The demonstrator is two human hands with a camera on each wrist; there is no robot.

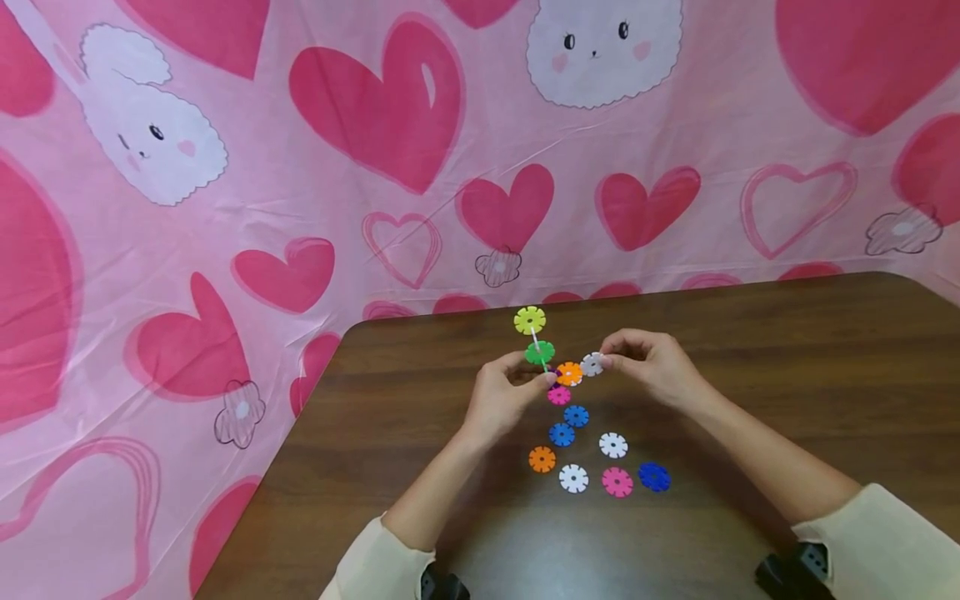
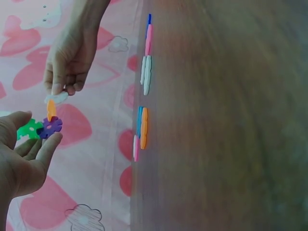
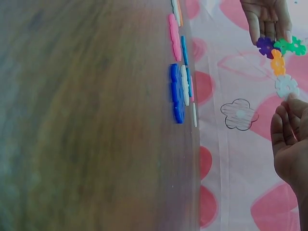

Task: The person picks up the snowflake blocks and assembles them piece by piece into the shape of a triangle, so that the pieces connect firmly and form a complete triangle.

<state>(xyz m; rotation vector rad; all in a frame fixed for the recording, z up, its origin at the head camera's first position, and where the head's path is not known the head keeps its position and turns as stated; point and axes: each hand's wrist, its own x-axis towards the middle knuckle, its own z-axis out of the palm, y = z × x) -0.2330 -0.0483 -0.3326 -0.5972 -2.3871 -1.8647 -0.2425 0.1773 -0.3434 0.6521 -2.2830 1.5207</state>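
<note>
My left hand (image 1: pixel 498 398) pinches a chain of slotted snowflake discs near its purple disc (image 2: pixel 50 127) and green disc (image 3: pixel 291 45). A yellow disc (image 1: pixel 530 321) stands at the chain's far end, with a white disc seen edge-on just below it. Attached to the purple one is an orange disc (image 3: pixel 277 63). Between the thumb and fingers of my right hand (image 1: pixel 660 371) is a white disc (image 3: pixel 287 85), held against the orange disc's edge. Whether their slots are fully engaged I cannot tell.
Loose discs lie flat on the brown wooden table (image 1: pixel 750 350) nearer the body: several, including an orange disc (image 1: pixel 542 459), a white disc (image 1: pixel 613 445), a pink disc (image 1: pixel 617 482) and a dark blue disc (image 1: pixel 655 477). A pink heart-patterned cloth (image 1: pixel 420 250) hangs behind.
</note>
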